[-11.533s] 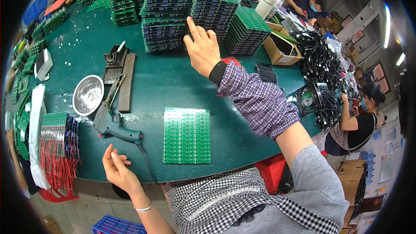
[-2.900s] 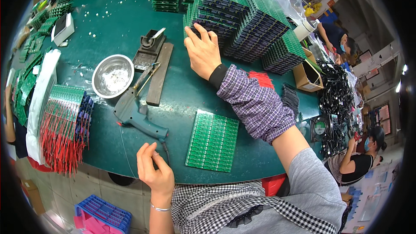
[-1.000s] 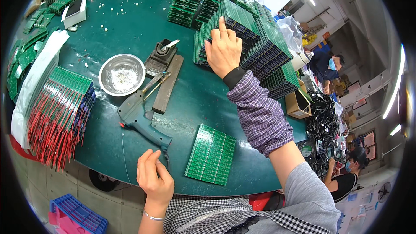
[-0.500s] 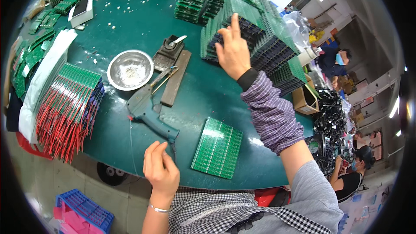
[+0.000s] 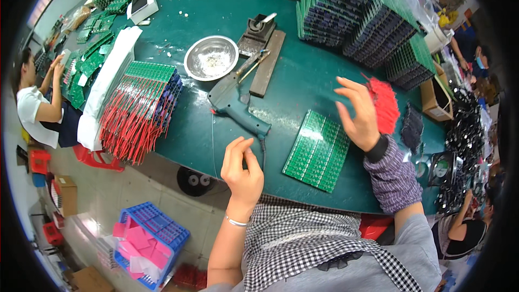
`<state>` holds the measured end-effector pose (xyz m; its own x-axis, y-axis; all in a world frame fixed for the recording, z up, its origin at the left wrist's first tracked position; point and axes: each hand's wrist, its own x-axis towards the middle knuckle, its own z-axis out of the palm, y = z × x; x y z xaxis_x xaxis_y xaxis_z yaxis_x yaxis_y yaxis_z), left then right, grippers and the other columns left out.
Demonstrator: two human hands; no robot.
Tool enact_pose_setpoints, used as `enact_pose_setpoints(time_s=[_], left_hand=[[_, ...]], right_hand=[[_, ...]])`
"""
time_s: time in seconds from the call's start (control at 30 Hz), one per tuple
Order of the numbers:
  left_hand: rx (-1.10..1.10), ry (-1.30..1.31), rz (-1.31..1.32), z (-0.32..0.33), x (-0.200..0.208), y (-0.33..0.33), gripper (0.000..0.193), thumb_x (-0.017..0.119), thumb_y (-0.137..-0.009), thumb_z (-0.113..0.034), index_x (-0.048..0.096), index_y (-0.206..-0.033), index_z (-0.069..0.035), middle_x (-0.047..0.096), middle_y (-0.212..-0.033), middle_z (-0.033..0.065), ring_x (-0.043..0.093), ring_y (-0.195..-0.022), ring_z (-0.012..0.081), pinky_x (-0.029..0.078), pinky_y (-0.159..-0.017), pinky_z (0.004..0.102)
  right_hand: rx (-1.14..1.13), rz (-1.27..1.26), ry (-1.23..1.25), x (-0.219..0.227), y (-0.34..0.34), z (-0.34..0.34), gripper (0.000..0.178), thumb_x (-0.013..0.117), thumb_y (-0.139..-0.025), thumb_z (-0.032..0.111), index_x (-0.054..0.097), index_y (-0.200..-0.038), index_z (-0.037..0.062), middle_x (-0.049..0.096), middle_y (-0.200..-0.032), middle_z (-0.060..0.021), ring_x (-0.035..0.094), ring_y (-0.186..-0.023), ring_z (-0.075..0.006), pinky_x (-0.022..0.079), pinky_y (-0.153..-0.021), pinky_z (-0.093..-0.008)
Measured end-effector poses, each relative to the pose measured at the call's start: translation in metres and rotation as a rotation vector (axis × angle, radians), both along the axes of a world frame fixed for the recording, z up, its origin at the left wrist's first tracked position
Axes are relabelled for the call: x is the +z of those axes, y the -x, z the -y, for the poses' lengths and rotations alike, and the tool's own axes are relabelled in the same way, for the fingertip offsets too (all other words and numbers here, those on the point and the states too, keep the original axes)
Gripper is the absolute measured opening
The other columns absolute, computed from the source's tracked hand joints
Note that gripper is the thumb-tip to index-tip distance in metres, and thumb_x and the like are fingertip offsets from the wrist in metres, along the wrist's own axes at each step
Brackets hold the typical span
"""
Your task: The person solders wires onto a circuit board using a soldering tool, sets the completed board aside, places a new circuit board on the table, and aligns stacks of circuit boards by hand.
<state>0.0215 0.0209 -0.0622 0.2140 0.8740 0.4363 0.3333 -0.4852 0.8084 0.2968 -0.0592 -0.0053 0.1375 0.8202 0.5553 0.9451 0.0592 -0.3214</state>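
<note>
My right hand is open with fingers spread, over the table just right of a flat green circuit board panel. Beside its back lies a bundle of red wires, partly hidden by the hand. A dark bundle, perhaps black wires, lies farther right. My left hand hovers at the table's near edge with its fingers curled in and nothing visible in them. Just beyond it, a grey-green hot glue gun or soldering gun rests with its tip toward a wooden bar.
A metal bowl stands left of a small dark stand. Tall stacks of green boards fill the far right. Boards with red wires stand at left. A co-worker sits beyond, near a blue crate on the floor.
My right hand has come back from the stacked boards to beside the flat panel. The red and dark bundles now show. The view has shifted left; my left hand stays curled.
</note>
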Motion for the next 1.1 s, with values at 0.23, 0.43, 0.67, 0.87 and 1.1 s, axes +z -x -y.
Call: enact_pose_setpoints(time_s=[0.23,0.43,0.67,0.87,1.1], left_hand=[[0.159,-0.321,0.009,-0.087,0.072,0.036,0.013,0.06,-0.095,0.007,0.068,-0.105,0.004,0.069,-0.106,0.0092,0.064,-0.081,0.0126,0.052,-0.072,0.0241],[0.108,-0.64,-0.761,-0.181,0.077,0.061,0.044,0.072,-0.087,-0.012,0.059,-0.128,-0.004,0.067,-0.115,0.0172,0.063,-0.104,0.039,0.048,-0.095,0.0473],[0.011,-0.465,-0.858,-0.189,0.081,0.071,0.05,0.064,-0.093,-0.01,0.052,-0.141,-0.014,0.067,-0.12,0.0172,0.065,-0.106,0.038,0.052,-0.086,0.046],[-0.068,-0.679,-1.12,-0.189,0.085,0.066,0.052,0.056,-0.092,0.0,0.059,-0.139,-0.022,0.067,-0.116,0.0149,0.066,-0.101,0.0353,0.054,-0.085,0.0431],[-0.087,-0.647,-1.131,-0.19,0.087,0.067,0.045,0.054,-0.091,0.002,0.065,-0.131,-0.016,0.065,-0.119,0.0138,0.065,-0.104,0.0347,0.053,-0.088,0.0436]], right_hand=[[-0.262,-0.074,-0.049,-0.02,-0.002,0.107,0.027,0.064,-0.08,-0.011,0.064,-0.105,-0.0009,0.067,-0.116,-0.0171,0.062,-0.108,-0.036,0.049,-0.095,-0.0419],[-0.21,-0.138,-0.082,-0.018,0.001,0.113,0.025,0.064,-0.08,-0.012,0.064,-0.103,-0.0013,0.066,-0.115,-0.0163,0.062,-0.106,-0.0361,0.05,-0.092,-0.0419],[-0.155,-0.217,-0.123,-0.017,-0.003,0.124,0.026,0.064,-0.08,-0.012,0.065,-0.103,-0.0009,0.066,-0.116,-0.0164,0.063,-0.105,-0.0354,0.051,-0.091,-0.0415],[-0.172,-0.244,-0.128,-0.018,-0.002,0.126,0.03,0.063,-0.079,-0.014,0.064,-0.107,-0.0008,0.063,-0.123,-0.0168,0.062,-0.109,-0.0356,0.051,-0.093,-0.0407],[-0.164,-0.277,-0.127,-0.022,-0.002,0.126,0.033,0.063,-0.08,-0.013,0.063,-0.11,-0.0002,0.062,-0.126,-0.0161,0.061,-0.112,-0.0354,0.05,-0.095,-0.041]])
